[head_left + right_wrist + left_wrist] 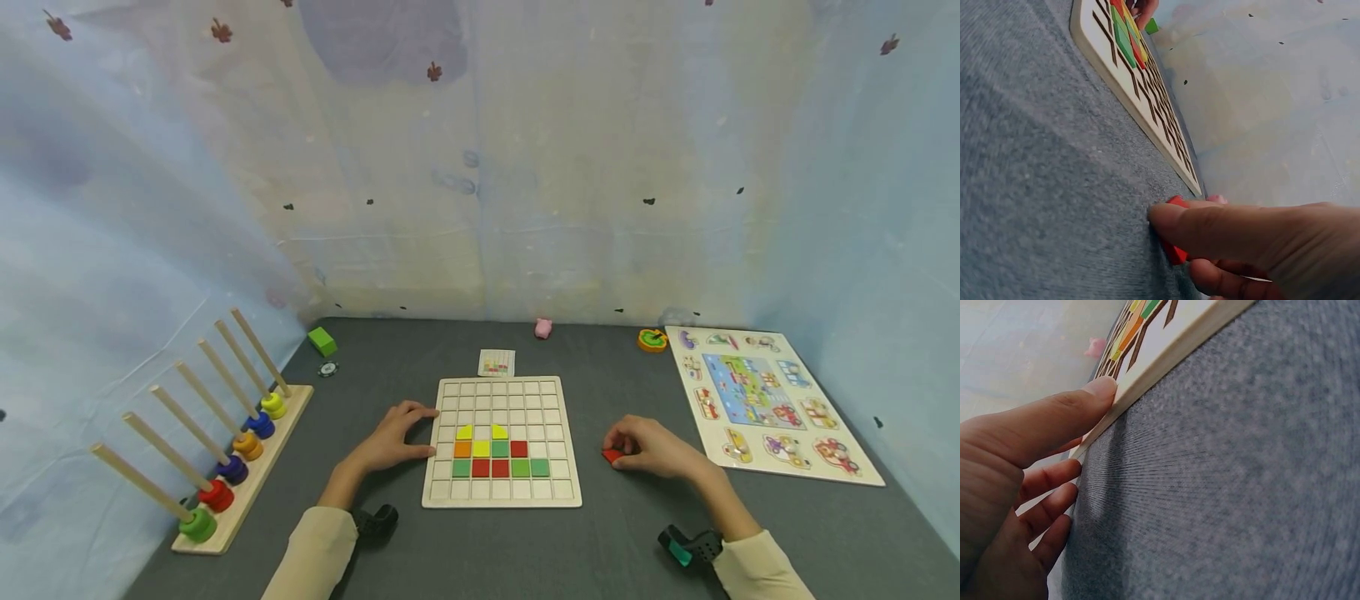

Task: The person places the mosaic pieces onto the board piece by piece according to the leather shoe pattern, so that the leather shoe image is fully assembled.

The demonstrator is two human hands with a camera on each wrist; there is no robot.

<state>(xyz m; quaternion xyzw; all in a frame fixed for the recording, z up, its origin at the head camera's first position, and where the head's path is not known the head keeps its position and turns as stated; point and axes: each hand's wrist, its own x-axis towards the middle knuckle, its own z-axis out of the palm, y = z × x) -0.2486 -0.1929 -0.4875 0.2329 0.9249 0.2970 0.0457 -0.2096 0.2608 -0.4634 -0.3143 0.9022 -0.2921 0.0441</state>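
A wooden grid board (502, 495) lies flat, several red, green, yellow and orange tiles (500, 468) set in its cells. At its left edge rests my left hand (393, 436); thumb and fingertips touch the side, the fingers fairly straight. In the left wrist view the thumb (1054, 422) presses the board's edge. Right of the board, my right hand (651, 446) pinches a red tile (612, 455) close to the table. The right wrist view shows the thumb over this red tile (1175, 250), partly hiding it. A small pattern card (497, 362) lies behind the board.
On the left stands a wooden peg stand (258, 467) with coloured rings. Behind it are a green block (322, 341) and a round chip (327, 368). A pink pig figure (543, 328) and an orange-green toy (652, 340) sit at the back. A picture puzzle board (780, 408) lies right.
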